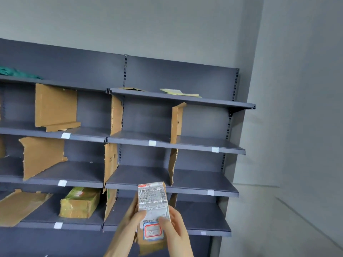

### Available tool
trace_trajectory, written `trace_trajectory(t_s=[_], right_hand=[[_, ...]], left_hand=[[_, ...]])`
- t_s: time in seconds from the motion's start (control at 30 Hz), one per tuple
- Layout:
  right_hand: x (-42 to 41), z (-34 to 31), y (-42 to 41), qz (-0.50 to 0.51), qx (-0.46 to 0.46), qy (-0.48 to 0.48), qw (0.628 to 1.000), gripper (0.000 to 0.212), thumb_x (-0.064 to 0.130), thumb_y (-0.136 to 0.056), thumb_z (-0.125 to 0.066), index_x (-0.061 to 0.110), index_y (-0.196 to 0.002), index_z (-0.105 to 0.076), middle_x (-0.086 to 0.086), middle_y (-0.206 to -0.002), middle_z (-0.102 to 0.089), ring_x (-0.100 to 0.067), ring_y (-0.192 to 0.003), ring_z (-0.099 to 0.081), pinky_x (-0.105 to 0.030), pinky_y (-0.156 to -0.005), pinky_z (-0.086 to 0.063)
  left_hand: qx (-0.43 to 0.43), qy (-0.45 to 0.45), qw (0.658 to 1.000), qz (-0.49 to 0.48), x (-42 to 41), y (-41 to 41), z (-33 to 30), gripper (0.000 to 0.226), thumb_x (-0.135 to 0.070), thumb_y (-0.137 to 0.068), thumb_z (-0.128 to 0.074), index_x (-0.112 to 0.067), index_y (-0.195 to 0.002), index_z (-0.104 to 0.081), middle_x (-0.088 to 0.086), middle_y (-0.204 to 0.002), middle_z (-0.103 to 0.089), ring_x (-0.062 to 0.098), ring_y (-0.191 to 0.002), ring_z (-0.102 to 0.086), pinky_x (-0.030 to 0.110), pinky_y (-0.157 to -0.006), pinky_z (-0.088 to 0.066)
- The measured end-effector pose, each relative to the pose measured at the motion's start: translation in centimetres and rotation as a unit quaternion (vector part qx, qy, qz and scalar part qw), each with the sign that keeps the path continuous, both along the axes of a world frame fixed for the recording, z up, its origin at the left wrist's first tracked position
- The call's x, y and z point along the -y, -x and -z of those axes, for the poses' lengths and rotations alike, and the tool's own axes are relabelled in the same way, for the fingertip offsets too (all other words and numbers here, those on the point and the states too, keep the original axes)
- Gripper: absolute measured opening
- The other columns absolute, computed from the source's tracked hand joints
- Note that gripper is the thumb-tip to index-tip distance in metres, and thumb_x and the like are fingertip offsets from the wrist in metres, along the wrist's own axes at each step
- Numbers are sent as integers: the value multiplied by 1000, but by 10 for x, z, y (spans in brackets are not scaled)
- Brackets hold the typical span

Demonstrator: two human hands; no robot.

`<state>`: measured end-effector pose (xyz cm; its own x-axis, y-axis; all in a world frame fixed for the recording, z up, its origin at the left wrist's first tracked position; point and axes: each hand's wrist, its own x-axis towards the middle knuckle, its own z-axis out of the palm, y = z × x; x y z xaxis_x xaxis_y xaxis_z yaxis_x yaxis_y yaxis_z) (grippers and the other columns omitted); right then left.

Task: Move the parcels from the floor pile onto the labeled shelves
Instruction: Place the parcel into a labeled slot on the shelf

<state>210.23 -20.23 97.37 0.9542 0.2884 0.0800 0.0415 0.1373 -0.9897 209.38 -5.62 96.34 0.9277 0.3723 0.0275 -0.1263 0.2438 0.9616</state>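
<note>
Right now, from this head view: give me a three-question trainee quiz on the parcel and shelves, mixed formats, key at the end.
1. True or false: both hands hold the small cardboard parcel with its shipping label facing the camera.
2. Multiple choice: the yellow-green taped parcel sits
A. on the top shelf
B. in a bay of the lowest visible shelf, left of a cardboard divider
C. on the floor
3. Fill in: the white tags are stuck on the shelves' front ____.

Key
1. True: left hand and right hand both grip it.
2. B
3. edges
</note>
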Motion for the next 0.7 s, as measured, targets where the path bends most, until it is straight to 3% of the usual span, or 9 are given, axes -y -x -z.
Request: trace_trajectory(t_s=[0.1,0.2,0.27,0.33,0.4,0.5,0.6,0.7], right_hand=[[7,4,-20,24,-35,-22,999,20,12,-97,-65,21,-114,-62,4,-106,-75,-12,-91,-73,-15,-64,-56],[9,10,-42,33,-64,-64,995,19,7,-97,-65,13,-115,-66,-4,-100,-79,-20,-87,-76,-20,-63,-58],[10,17,-64,38,-70,-79,994,17,5,-96,-66,10,-112,-68,-5,-94,-80,-21,-82,-78,-22,-63,-60],[7,25,-89,39,-78,-81,993,19,6,-95,-66,9,-114,-68,-4,-98,-80,-23,-87,-77,-23,-68,-59],[3,31,-117,39,-82,-72,993,21,10,-95,-68,11,-116,-67,0,-99,-79,-20,-92,-75,-20,-69,-58],[-5,32,-158,30,-90,-69,993,17,12,-96,-67,16,-113,-66,2,-98,-78,-17,-90,-74,-15,-61,-56],[-20,26,-195,20,-64,-31,997,20,23,-98,-65,27,-118,-64,11,-100,-75,-6,-89,-72,-14,-64,-54],[-38,6,-222,-21,-20,-3,1000,24,35,-99,-61,37,-123,-63,18,-105,-76,0,-94,-72,-16,-80,-52]], left_hand=[[-22,-25,999,6,21,-8,-8,76,-35,-52,-72,-38,-127,-57,0,-118,-72,24,-109,-67,47,-98,-51],[-35,-23,999,2,25,-40,4,75,-30,-58,-69,-29,-132,-57,5,-121,-70,23,-106,-68,42,-94,-53],[-31,-12,999,-10,27,-61,12,62,-27,-63,-69,-23,-125,-62,12,-127,-66,13,-98,-71,29,-86,-56],[-33,-11,999,-28,34,-81,18,40,-20,-79,-74,-25,-118,-66,7,-123,-69,7,-96,-70,18,-75,-56],[-32,9,996,-82,37,-107,19,27,-5,-91,-65,-21,-112,-70,3,-106,-75,20,-102,-69,21,-74,-56],[-7,7,996,-90,29,-148,23,31,6,-95,-54,-1,-123,-65,21,-117,-69,39,-113,-63,33,-89,-55],[-44,43,991,-118,12,-186,11,32,3,-93,-58,-2,-125,-64,10,-99,-75,27,-87,-71,30,-66,-58],[-31,23,990,-135,-6,-197,-15,21,-8,-94,-61,-16,-112,-68,2,-83,-77,26,-80,-73,41,-76,-57]])
